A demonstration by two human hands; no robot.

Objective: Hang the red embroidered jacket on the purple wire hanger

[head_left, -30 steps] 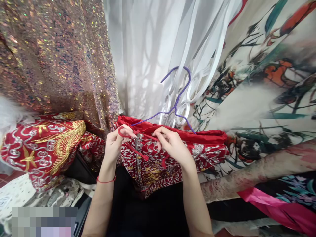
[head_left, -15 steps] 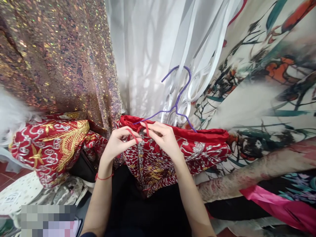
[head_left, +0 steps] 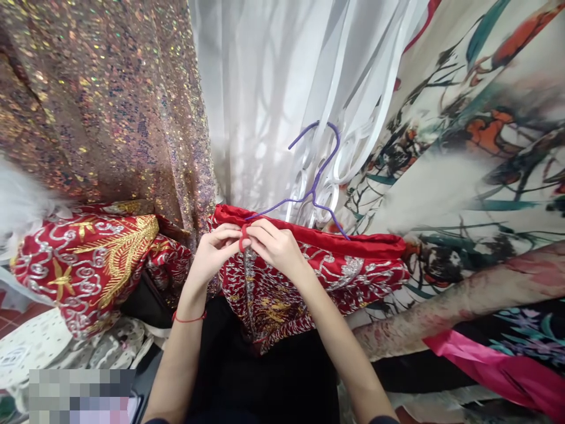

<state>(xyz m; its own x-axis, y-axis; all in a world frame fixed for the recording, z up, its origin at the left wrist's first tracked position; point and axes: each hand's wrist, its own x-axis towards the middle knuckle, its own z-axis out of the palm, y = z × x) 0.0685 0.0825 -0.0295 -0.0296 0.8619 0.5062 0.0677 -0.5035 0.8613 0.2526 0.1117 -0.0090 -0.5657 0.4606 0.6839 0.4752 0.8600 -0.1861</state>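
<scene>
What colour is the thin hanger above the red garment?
Purple. The hanger shows clearly in the head view, above the red garment.

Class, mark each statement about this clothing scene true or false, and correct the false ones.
1. Both hands meet at a red cord at the top of the red embroidered garment. True: the left hand and right hand pinch the red cord together.
2. The hanger in the garment is green. False: the hanger is purple.
3. A red string circles the left wrist. True: the red string sits there.
4. A plain blue cloth hangs at upper left. False: a sequinned cloth hangs there.
5. A white curtain hangs behind the hanger. True.
</scene>
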